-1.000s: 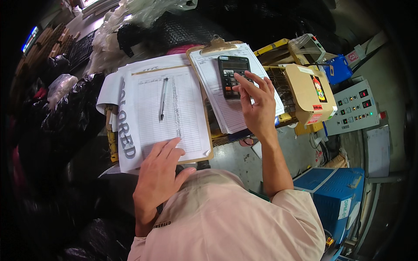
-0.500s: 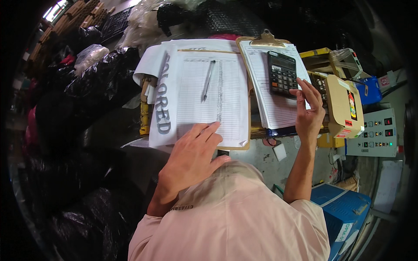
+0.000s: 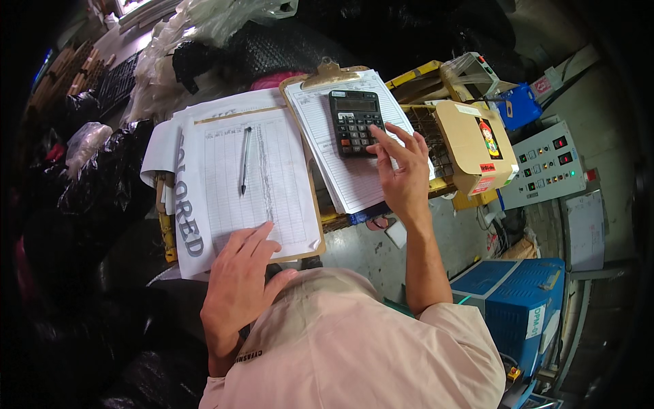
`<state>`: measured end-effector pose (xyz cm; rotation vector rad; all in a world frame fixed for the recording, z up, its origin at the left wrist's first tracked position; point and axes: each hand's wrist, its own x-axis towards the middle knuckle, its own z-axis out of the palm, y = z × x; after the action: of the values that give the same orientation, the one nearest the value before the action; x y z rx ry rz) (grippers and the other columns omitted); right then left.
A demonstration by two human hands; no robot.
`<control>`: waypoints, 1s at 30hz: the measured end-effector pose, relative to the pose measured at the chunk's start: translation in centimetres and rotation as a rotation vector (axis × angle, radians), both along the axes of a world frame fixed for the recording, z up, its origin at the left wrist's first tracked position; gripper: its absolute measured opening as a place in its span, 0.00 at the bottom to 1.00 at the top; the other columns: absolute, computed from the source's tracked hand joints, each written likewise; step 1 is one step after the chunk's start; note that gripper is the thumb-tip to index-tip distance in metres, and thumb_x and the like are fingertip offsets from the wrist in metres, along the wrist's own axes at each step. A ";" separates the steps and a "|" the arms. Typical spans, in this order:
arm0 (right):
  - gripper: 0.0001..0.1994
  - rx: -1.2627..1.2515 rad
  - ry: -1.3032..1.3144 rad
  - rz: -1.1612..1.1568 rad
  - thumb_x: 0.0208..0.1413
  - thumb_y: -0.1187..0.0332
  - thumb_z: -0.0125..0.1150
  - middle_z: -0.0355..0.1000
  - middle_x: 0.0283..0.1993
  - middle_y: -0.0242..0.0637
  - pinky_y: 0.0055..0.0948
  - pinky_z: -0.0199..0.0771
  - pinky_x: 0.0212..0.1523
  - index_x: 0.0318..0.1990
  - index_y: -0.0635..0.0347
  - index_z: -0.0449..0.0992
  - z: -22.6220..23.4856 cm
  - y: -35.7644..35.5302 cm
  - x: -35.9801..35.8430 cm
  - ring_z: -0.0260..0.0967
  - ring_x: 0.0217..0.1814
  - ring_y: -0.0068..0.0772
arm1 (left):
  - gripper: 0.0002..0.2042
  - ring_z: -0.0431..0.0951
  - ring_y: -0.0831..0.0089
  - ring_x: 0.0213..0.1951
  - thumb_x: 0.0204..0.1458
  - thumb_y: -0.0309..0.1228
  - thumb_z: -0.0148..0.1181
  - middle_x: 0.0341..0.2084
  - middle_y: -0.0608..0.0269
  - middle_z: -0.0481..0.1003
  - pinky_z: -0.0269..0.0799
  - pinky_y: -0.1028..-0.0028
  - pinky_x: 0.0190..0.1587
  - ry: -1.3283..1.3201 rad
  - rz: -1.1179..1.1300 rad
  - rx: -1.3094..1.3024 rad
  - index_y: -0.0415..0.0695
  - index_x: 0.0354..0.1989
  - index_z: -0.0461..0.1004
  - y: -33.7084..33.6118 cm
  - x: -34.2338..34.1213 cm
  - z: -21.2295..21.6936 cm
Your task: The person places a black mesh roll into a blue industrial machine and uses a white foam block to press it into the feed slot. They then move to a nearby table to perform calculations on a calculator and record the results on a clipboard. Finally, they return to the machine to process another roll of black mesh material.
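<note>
Left hand (image 3: pixel 238 276): palm down, fingers slightly apart, tips at ruled sheet (image 3: pixel 221 180), near side
Right hand (image 3: pixel 407 176): fingers spread, index extended toward calculator (image 3: pixel 354 117) keys
Calculator: atop paper stack (image 3: pixel 360 185), right

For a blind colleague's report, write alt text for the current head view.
The person's right hand is at the keys of a black calculator on clipped papers. The left hand is at the lower edge of a ruled sheet bearing a pen.
</note>
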<state>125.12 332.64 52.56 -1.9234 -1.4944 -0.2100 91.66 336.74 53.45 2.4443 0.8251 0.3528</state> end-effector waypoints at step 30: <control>0.16 0.268 0.467 -0.210 0.79 0.73 0.53 0.87 0.52 0.46 0.26 0.80 0.60 0.66 0.68 0.80 -5.2 -0.4 3.9 0.83 0.54 0.26 | 0.22 0.74 0.51 0.67 0.58 0.46 0.74 0.68 0.48 0.76 0.75 0.56 0.65 0.000 0.010 0.020 0.38 0.48 0.81 -0.4 -0.5 -0.3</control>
<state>128.98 332.19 47.33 -1.7568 -0.9116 -0.0437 91.13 336.36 53.18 2.4596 0.8382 0.3660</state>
